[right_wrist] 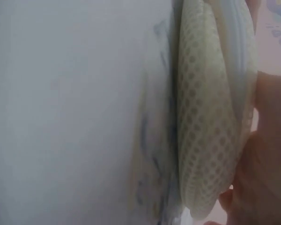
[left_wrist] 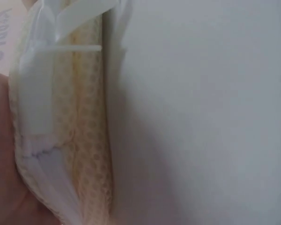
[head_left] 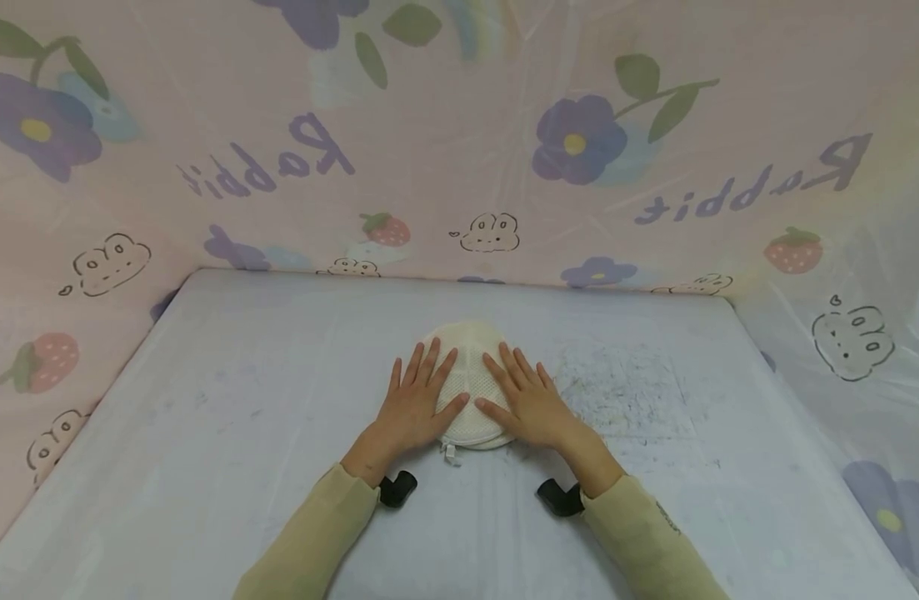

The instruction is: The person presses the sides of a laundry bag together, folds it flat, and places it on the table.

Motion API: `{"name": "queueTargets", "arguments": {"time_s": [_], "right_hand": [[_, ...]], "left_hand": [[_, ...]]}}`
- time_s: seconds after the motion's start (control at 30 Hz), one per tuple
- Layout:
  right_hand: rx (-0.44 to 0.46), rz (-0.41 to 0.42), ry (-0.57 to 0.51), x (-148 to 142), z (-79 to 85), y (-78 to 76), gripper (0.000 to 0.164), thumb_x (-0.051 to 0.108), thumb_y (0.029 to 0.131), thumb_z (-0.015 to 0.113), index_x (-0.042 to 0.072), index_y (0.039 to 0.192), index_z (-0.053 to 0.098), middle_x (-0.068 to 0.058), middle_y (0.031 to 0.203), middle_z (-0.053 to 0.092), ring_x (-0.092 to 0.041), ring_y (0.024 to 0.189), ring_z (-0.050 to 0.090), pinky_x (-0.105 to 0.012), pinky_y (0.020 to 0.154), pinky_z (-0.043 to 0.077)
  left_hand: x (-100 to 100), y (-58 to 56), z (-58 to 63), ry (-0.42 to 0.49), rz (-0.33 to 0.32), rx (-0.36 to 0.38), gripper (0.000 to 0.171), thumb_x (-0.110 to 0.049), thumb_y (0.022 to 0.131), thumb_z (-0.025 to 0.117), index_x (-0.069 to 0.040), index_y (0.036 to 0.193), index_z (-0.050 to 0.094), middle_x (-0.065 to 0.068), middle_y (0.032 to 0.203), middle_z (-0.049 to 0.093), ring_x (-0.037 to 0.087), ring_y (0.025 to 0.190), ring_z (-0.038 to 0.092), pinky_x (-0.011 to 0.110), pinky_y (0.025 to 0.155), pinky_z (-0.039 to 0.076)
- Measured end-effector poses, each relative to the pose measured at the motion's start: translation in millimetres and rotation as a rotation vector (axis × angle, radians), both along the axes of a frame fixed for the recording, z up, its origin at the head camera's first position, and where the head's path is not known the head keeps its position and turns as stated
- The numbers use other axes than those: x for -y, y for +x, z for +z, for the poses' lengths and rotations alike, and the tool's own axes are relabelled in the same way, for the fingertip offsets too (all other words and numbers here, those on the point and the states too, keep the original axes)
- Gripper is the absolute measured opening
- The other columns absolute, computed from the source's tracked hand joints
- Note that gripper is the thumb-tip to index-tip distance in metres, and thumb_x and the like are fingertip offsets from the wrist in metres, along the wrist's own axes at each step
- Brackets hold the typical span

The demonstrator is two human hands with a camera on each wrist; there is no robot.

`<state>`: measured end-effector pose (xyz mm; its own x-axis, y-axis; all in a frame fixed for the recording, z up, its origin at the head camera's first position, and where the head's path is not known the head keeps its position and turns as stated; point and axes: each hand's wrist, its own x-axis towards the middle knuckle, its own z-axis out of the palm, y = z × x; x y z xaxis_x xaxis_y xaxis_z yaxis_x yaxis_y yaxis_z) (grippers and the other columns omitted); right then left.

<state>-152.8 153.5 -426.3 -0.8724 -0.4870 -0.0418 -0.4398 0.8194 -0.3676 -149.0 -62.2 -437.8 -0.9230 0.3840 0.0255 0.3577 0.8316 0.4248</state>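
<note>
A round, cream-white mesh laundry bag (head_left: 470, 371) lies on the table. My left hand (head_left: 412, 410) rests on its left side and my right hand (head_left: 536, 408) on its right side, both with fingers straight and spread. The two thumb tips almost meet at the middle of the bag. Along the near edge runs a zipper, and a small white tag (head_left: 450, 452) sticks out there. Seen from the left wrist, the mesh edge (left_wrist: 91, 112) stands thick above the tabletop with the tag beside it. The right wrist view shows a puffy, folded mesh rim (right_wrist: 203, 103) under the hand.
The pale table (head_left: 279, 358) has a patch of dark scribbled marks (head_left: 627, 392) right of the bag. Pink sheeting (head_left: 444, 150) printed with flowers and rabbits rises around the back and sides. A black curved piece (head_left: 399, 489) shows at each wrist.
</note>
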Motion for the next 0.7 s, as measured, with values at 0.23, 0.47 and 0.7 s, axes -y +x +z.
{"name": "queueTargets", "arguments": {"time_s": [0.23,0.47,0.7], "right_hand": [[0.021,-0.007,0.002,0,-8.0,1.4,0.072,0.052,0.099,0.038,0.016,0.156,0.011,-0.013,0.162,-0.002,-0.037,0.148,0.003,-0.063,0.114,0.006],[-0.009,0.012,-0.011,0,-1.9,-4.2,0.072,0.052,0.099,0.041,0.017,0.155,0.012,-0.012,0.161,0.000,-0.036,0.148,0.005,-0.062,0.115,0.008],[-0.080,0.020,-0.003,-3,-0.1,-8.8,0.071,0.051,0.099,0.040,0.015,0.155,0.014,-0.013,0.161,0.004,-0.036,0.148,0.010,-0.059,0.116,0.010]], "left_hand": [[0,2.9,2.2,-0.011,0.005,0.024,0.070,-0.053,0.098,0.038,-0.019,0.155,0.017,0.009,0.162,0.001,0.033,0.149,-0.001,0.059,0.116,0.001],[2,-2.6,0.4,-0.051,0.012,-0.038,0.070,-0.056,0.098,0.034,-0.020,0.155,0.016,0.010,0.162,0.004,0.033,0.149,0.002,0.056,0.117,-0.001],[4,-5.1,9.3,-0.087,-0.001,-0.096,0.070,-0.056,0.098,0.035,-0.017,0.154,0.020,0.014,0.161,0.007,0.035,0.148,0.006,0.055,0.117,-0.001]]}}
